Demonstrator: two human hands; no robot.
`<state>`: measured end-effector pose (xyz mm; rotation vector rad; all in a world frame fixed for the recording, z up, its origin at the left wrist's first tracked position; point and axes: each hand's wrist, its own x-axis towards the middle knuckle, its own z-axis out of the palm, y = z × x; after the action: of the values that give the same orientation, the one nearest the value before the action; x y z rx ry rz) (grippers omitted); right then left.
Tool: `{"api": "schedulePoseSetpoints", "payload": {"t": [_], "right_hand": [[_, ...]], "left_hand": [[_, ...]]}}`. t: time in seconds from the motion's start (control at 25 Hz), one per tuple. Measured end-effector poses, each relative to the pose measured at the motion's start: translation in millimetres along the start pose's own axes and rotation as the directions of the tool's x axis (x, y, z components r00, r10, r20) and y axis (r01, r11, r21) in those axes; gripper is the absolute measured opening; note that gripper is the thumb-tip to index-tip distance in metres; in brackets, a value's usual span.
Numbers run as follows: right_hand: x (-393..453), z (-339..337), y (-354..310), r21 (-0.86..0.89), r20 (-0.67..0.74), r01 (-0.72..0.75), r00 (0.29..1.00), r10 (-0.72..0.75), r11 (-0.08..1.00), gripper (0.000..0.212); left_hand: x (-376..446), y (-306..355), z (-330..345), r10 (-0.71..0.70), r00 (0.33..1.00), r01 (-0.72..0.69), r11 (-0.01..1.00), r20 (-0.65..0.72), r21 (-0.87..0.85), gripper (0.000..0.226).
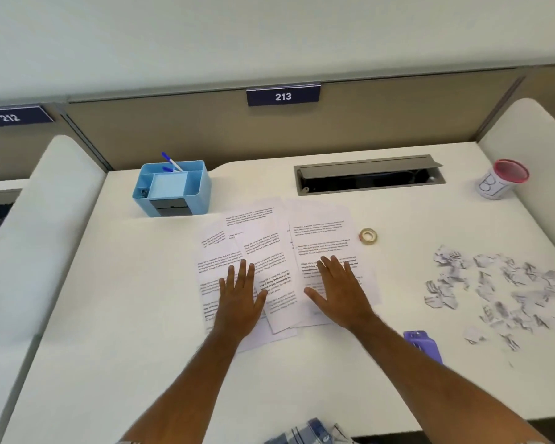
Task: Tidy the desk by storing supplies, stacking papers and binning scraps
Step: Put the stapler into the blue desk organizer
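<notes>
Mid-desk [141, 315]: printed sheets [269, 238] fanned out, overlapping, not squared. Left hand [239, 294] and right hand [340, 290] flat on top, fingers straight and a little spread, pressing only, gripping nothing.

Risks, as judged from here:
- Sliding palms together likely buckles or creases the top sheets; the lower ones drag unevenly, stack ends skewed.
- Sheets poking past the wrists toward the near edge could get pushed off.
- Sweep to the right could catch the purple stapler [425, 346] just beside the right forearm, or scatter the torn scraps [494, 290].

Around: tape roll [368, 236] just right of the sheets, not yet stored. Blue organiser [173, 187] back left, pens [171, 161] inside. Red-rimmed cup [502, 182] far right, probably the bin, label unclear. Open cable tray [369, 174] behind the sheets, a gap for paper to slip into. Blurred blue item at bottom edge, unidentifiable.
</notes>
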<state>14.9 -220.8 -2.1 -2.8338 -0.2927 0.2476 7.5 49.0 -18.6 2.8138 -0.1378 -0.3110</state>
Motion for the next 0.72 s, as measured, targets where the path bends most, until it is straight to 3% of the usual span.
{"api": "schedulePoseSetpoints", "payload": {"t": [0.16, 0.48, 0.72], "right_hand": [[-32, -2, 44, -0.011, 0.032, -0.044, 0.999, 0.044, 0.999, 0.103], [-87, -2, 114, 0.012, 0.035, -0.164, 0.986, 0.163, 0.986, 0.105], [-129, 2, 154, 0.115, -0.079, -0.201, 0.974, 0.211, 0.973, 0.076]], "left_hand": [[6, 52, 14, 0.074, 0.997, -0.074, 0.997, 0.008, 0.023, 0.084], [7, 128, 49, 0.176, 0.984, -0.177, 0.983, 0.026, 0.041, 0.082], [0, 168, 74, 0.211, 0.974, -0.216, 0.975, 0.080, 0.058, 0.082]]}}
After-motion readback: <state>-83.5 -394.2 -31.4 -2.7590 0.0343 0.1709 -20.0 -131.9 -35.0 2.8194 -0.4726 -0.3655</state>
